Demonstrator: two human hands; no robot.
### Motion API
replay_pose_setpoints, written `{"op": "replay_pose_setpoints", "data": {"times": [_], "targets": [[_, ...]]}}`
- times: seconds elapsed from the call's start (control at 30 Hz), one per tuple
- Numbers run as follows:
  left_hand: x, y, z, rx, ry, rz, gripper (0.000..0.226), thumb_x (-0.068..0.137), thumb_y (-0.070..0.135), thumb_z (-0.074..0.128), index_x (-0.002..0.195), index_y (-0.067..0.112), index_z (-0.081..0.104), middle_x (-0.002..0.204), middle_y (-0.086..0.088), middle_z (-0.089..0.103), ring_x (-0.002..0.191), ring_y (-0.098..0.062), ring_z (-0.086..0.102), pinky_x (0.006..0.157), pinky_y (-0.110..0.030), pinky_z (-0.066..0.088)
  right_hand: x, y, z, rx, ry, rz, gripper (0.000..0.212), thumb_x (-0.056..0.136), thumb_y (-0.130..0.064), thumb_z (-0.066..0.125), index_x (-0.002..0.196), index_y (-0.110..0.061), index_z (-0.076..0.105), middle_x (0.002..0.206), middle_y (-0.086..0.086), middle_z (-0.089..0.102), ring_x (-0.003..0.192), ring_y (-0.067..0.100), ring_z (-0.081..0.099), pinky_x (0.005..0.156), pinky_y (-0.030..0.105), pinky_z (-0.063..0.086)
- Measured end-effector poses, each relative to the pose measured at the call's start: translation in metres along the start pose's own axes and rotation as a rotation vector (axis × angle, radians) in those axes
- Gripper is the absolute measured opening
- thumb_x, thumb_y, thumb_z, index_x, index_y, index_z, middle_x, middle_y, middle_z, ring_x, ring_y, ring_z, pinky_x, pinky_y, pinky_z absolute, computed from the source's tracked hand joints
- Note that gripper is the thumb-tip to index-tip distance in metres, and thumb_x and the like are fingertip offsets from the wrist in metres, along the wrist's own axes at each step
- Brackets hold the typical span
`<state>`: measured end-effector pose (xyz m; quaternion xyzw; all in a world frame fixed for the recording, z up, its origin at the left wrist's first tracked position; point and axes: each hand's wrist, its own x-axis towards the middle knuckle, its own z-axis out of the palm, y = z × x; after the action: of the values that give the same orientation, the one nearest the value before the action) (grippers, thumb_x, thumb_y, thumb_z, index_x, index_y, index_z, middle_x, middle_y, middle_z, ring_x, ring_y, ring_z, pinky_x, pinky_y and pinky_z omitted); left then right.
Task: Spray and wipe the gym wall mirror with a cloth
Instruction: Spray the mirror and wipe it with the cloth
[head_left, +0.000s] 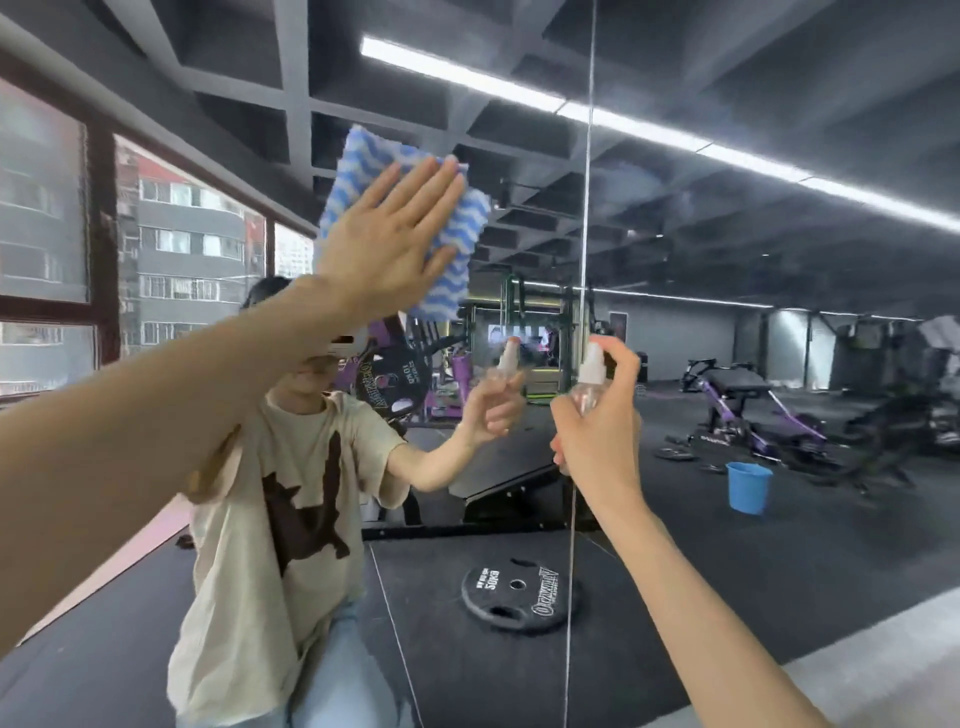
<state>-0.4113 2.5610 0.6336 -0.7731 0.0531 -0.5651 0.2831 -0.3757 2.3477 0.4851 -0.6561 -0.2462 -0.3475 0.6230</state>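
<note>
The wall mirror (727, 249) fills the view, with a vertical seam right of centre. My left hand (389, 234) is raised high, its fingers straight, and presses a blue-and-white wavy-striped cloth (457, 244) flat against the glass at upper centre. My right hand (597, 415) grips a small clear spray bottle (589, 379) with a white nozzle, held upright close to the glass by the seam, with a finger on top of the nozzle. The mirror reflects both hands, the bottle and the person's body.
In the reflection, a black weight plate (519, 597) lies on a dark platform, a blue bucket (748, 486) stands on the floor at right, and benches and purple racks stand behind. Windows (182, 249) run along the left.
</note>
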Motion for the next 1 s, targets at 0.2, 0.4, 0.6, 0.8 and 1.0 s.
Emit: {"op": "replay_pose_setpoints", "data": {"times": [0.2,0.4,0.6,0.8,1.0], "targets": [[-0.009,0.117,0.036,0.111,-0.251,0.629,0.063,0.101,0.048,0.011,0.150,0.016,-0.014,0.161,-0.003,-0.011,0.148,-0.018,-0.012,0.116,-0.037,-0.017,0.018,0.014,-0.027,-0.005,0.099,0.034,0.057,0.091,0.000,0.053,0.128,-0.039,0.035,0.076,0.006,0.057,0.048,0.025,0.055,0.044,0.036,0.048],[0.028,0.087,0.030,0.087,-0.145,0.625,0.063,0.101,0.050,0.006,0.152,0.017,-0.010,0.160,-0.001,-0.012,0.148,-0.017,-0.009,0.118,-0.035,-0.012,0.053,0.015,-0.037,0.042,0.129,0.020,0.056,0.091,0.000,0.054,0.123,-0.041,0.034,0.087,0.009,0.057,0.042,0.015,0.053,0.041,0.031,0.047],[0.097,0.069,0.008,-0.192,-0.152,0.184,0.069,0.098,0.051,-0.001,0.154,0.011,0.002,0.162,-0.002,0.002,0.148,-0.015,-0.001,0.119,-0.028,-0.010,0.077,-0.013,-0.032,0.248,0.143,-0.049,0.053,0.094,-0.007,0.052,0.131,-0.027,0.021,0.088,0.007,0.053,0.044,0.016,0.049,0.047,0.031,0.047],[0.090,0.078,-0.022,-1.345,-0.397,-0.134,0.043,0.100,0.047,0.038,0.107,0.011,0.060,0.111,0.000,0.062,0.104,-0.013,0.055,0.099,-0.027,0.036,0.105,-0.049,-0.001,0.374,-0.003,-0.184,0.041,0.099,-0.006,0.050,0.129,-0.021,0.025,0.113,0.001,0.050,0.100,0.016,0.061,0.081,0.027,0.054],[0.102,0.077,-0.020,-1.054,-0.207,-0.130,0.031,0.093,0.033,0.060,0.076,0.018,0.040,0.072,0.003,0.045,0.067,-0.011,0.041,0.059,-0.015,0.034,0.120,-0.054,0.043,0.276,0.081,-0.304,0.043,0.100,-0.007,0.049,0.135,-0.004,0.026,0.116,-0.006,0.047,0.108,0.009,0.053,0.093,0.030,0.051]]}}
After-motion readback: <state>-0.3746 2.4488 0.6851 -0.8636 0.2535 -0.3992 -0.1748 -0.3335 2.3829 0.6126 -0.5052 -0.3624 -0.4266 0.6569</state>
